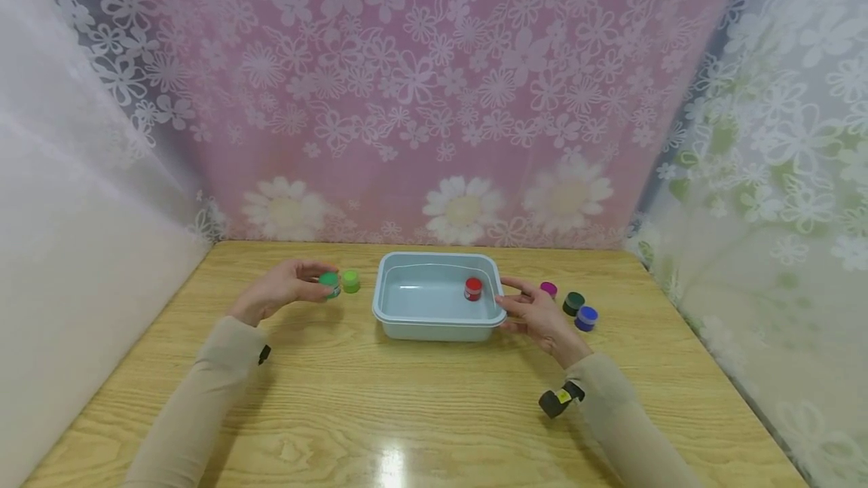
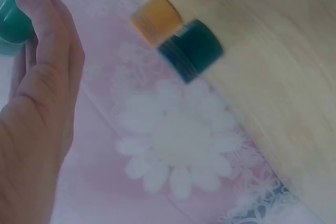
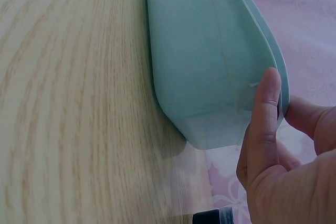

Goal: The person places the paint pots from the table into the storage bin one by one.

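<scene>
A light blue plastic tub (image 1: pixel 407 300) stands mid-table with a red-lidded jar (image 1: pixel 473 288) inside, near its right wall. Left of the tub, my left hand (image 1: pixel 313 285) pinches a green-lidded jar (image 1: pixel 330 282), which the left wrist view shows at its fingertips (image 2: pixel 13 22). A lime-green jar (image 1: pixel 350 281) stands right beside it. My right hand (image 1: pixel 518 306) lies at the tub's right end with relaxed fingers. Its thumb (image 3: pixel 264 121) touches the tub's outer wall (image 3: pixel 210 56) just under the rim, and it holds nothing.
Magenta (image 1: pixel 548 289), dark green (image 1: pixel 573 303) and blue (image 1: pixel 586 318) jars stand right of the tub. The left wrist view shows blurred orange (image 2: pixel 156 19) and dark teal (image 2: pixel 191 50) jars on the wood. Floral curtains enclose the wooden table (image 1: pixel 407 413) on three sides.
</scene>
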`<state>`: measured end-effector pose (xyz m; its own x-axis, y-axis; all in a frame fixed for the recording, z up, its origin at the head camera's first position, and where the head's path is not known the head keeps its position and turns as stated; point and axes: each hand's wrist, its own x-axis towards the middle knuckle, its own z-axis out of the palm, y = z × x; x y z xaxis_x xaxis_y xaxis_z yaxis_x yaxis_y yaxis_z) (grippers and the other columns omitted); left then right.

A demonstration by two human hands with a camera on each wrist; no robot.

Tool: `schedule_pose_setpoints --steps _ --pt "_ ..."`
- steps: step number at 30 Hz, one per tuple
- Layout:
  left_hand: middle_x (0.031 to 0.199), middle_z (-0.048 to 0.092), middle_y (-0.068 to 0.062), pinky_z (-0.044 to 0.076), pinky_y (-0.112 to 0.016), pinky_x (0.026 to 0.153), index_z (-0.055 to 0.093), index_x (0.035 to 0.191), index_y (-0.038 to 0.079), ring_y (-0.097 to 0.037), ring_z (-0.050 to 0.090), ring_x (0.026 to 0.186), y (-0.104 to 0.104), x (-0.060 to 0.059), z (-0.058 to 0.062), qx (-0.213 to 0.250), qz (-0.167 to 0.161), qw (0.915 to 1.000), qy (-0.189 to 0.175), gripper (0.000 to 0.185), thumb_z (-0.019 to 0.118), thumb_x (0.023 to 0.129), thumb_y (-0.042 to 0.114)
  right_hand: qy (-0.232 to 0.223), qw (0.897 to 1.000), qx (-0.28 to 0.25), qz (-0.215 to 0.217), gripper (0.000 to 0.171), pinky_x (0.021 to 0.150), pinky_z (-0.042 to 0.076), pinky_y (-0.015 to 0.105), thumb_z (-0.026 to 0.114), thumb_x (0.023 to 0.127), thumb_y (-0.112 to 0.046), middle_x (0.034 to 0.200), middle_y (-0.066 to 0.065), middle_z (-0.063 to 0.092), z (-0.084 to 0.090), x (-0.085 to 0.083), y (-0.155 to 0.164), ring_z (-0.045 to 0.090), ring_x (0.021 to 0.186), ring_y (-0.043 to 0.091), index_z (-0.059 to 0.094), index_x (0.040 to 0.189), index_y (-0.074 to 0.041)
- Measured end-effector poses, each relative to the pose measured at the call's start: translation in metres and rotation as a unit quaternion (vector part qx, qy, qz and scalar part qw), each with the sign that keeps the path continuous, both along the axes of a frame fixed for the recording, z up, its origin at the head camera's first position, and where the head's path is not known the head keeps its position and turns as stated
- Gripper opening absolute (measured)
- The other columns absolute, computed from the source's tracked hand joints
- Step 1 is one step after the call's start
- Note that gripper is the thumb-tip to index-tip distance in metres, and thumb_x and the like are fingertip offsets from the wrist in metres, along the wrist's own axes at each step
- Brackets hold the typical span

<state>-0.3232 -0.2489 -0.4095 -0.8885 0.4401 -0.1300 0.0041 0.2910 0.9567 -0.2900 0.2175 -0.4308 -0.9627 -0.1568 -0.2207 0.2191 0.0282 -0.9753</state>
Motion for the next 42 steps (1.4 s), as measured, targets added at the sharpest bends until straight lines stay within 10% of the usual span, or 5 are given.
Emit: schedule_pose_setpoints --steps 20,42 --pt "0.124 0.06 -0.013 0.059 -0.038 0.086 0.057 0.132 0.006 -0.023 0.062 0.106 0.077 0.006 0.014 0.02 0.078 0.9953 0.054 0.054 0.077 0.086 0.026 0.0 1.0 0.004 -0.004 0.064 0.075 0.062 0.033 0.067 0.094 -0.018 0.134 0.029 0.052 0.0 0.001 0.001 0.069 0.097 0.027 0.038 0.15 -0.011" --pt "0.114 0.065 -0.01 0.058 -0.044 0.09 0.063 0.124 0.007 -0.022 0.066 0.1 0.145 0.008 0.007 0.018 0.059 0.9942 0.088 0.042 0.077 0.086 0.019 0.0 1.0 -0.005 -0.002 0.062 0.07 0.062 0.028 0.065 0.095 -0.016 0.133 0.028 0.053 0.001 0.002 0.0 0.069 0.097 0.027 0.037 0.151 -0.011"
